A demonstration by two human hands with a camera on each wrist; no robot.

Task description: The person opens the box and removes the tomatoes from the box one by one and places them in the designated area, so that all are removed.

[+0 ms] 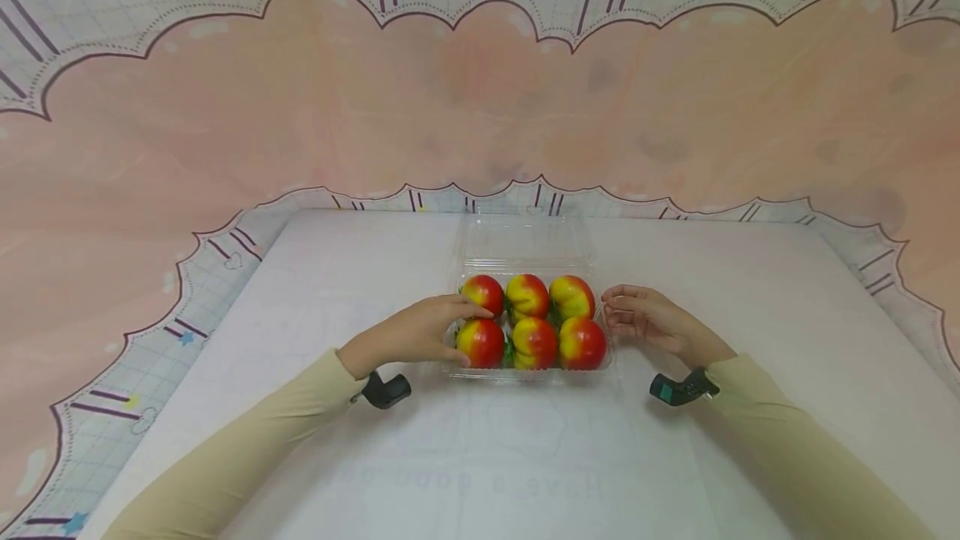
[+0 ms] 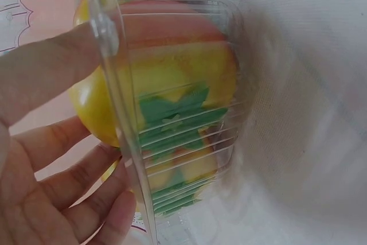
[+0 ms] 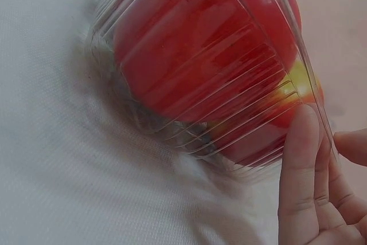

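Observation:
A clear plastic box [image 1: 534, 375] stands on the table with its front side toward me. Two rows of three red-and-yellow tomatoes fill it. My left hand [image 1: 431, 327] is at the box's left end, thumb and fingers around the front left tomato [image 1: 483, 344]. In the left wrist view, that tomato's green leafy top [image 2: 175, 120] shows through the ribbed wall. At the right end, my right hand [image 1: 648, 319] pinches the rim between thumb and fingers, beside the right-hand tomatoes [image 1: 583, 344]. One finger lies against the outer wall [image 3: 252, 107] in the right wrist view.
The box's clear lid [image 1: 525, 238] is folded back behind it on the white-covered table [image 1: 487, 448]. A patterned pink and white cloth [image 1: 480, 115] hangs behind the table. Both wrists wear dark camera mounts [image 1: 386, 390].

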